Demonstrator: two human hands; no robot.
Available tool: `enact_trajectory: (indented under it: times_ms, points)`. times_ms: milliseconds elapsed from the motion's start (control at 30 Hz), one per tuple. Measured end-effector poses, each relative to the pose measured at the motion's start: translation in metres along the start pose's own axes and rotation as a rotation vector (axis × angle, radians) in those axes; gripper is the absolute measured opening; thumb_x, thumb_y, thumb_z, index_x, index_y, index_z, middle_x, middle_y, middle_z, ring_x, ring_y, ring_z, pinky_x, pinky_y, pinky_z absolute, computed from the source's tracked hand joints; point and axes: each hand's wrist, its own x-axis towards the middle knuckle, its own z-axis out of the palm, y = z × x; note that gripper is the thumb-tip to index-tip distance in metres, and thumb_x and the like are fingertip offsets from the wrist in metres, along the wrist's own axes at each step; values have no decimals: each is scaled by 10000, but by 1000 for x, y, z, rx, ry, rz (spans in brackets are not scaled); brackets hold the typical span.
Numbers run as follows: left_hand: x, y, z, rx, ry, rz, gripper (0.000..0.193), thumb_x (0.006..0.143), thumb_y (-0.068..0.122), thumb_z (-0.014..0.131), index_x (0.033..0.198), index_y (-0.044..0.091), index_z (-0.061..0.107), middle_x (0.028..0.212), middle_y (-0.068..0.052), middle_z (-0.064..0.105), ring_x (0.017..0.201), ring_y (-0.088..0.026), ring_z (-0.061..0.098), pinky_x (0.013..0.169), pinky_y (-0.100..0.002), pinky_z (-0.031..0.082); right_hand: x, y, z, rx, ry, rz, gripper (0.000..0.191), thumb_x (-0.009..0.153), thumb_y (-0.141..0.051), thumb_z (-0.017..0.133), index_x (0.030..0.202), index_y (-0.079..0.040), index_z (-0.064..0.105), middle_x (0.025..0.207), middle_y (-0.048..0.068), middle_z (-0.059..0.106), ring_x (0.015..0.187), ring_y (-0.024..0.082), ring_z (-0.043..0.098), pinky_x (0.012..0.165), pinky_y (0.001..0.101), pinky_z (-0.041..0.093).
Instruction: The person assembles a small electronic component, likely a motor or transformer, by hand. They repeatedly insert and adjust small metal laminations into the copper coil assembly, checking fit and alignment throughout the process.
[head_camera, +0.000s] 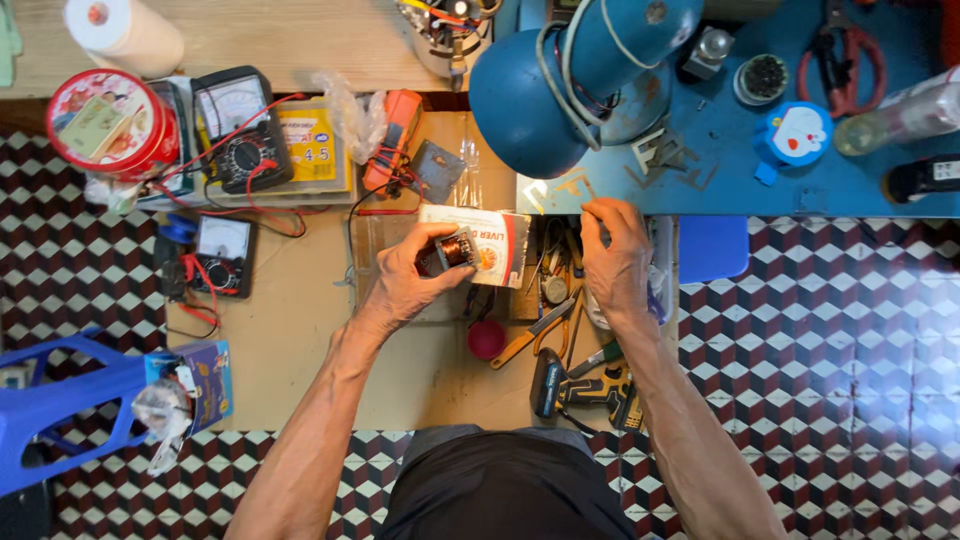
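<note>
My left hand (408, 280) grips a small transformer with a copper-coloured coil (452, 251), held above a white and red carton (480, 243). My right hand (615, 258) reaches to the edge of the blue bench top (720, 185), its fingertips pinched on a thin metal piece that is too small to make out. Small metal plates (660, 153) lie scattered on the blue top just beyond that hand.
A blue desk lamp (560, 80) hangs over the bench. Analog multimeters (240, 125) (220, 250) with red leads sit at left, next to a red round tin (105, 120). Pliers, screwdrivers and a cordless drill (585, 390) lie on the cardboard sheet. A blue stool (55, 410) stands at left.
</note>
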Motion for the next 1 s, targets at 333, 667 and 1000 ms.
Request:
enact_trajectory:
  times_ms: [333, 667, 1000]
  points:
    - [2, 14, 3, 76, 7, 185, 536, 794, 200, 877, 1265, 80, 653, 1167, -92, 731, 1034, -171, 713, 919, -314, 570, 54, 67, -28, -141, 84, 56, 284, 948, -106, 773, 1195, -4, 676, 1186, 156, 612, 1102, 320, 583, 948, 434, 482]
    - [9, 16, -4, 11, -83, 105, 527, 780, 176, 875, 1262, 106, 672, 1153, -61, 756, 1010, -148, 720, 921, -299, 570, 73, 71, -23, -229, -78, 84, 423, 864, -195, 848, 1242, -74, 701, 1162, 134, 589, 1080, 311, 574, 893, 434, 505]
    - [-8, 20, -6, 28, 43, 93, 1025, 697, 238, 942, 1546, 97, 383, 1489, -218, 534, 1379, -298, 516, 1116, -400, 431, 89, 89, -41, -300, -167, -10, 499, 846, -274, 855, 1236, -8, 694, 1172, 192, 592, 1089, 390, 556, 946, 468, 463]
